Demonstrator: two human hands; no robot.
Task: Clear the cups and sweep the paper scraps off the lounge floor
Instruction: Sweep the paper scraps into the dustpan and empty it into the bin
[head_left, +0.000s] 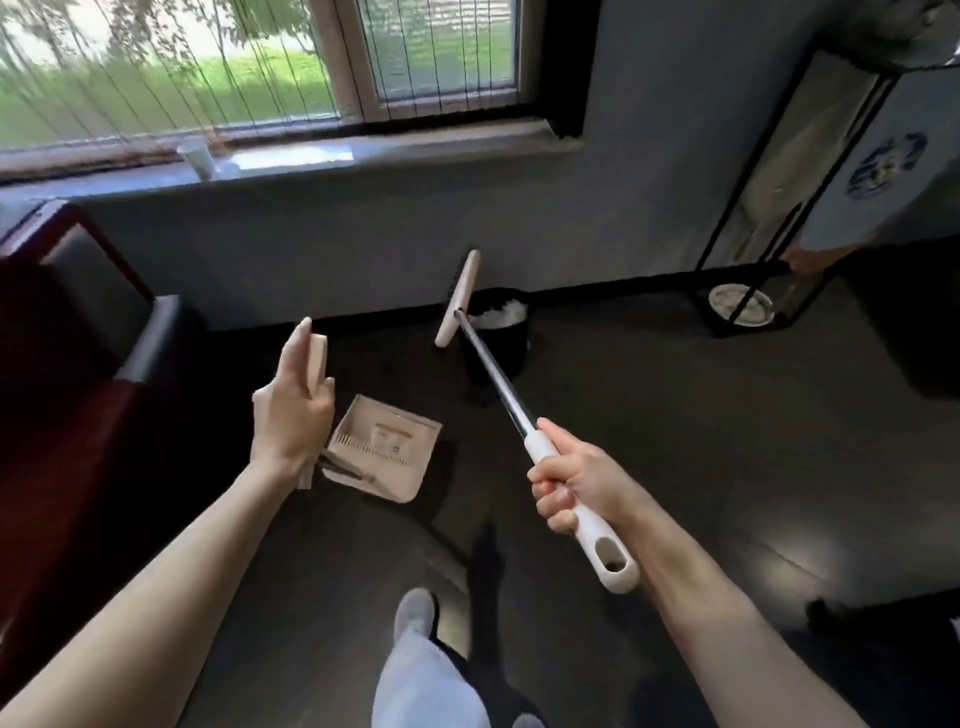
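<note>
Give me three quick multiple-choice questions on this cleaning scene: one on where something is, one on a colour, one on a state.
1. Where is the cup?
A. windowsill
B. floor
C. red seat

2. What colour is the broom handle's end?
A. red
B. white
C. black

3. What is the right hand doing?
A. hanging open
B. gripping the broom
C. holding the cup

Answers: 1 A, it stands on the sill under the window. 2 B, the part in the fist is white. 3 B, the hand is wrapped around the handle; the left hand holds the dustpan handle.

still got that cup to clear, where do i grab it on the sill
Grip the cup around its side wall, coming from the room side with an open hand. It stands upright on the sill, with the window right behind it.
</note>
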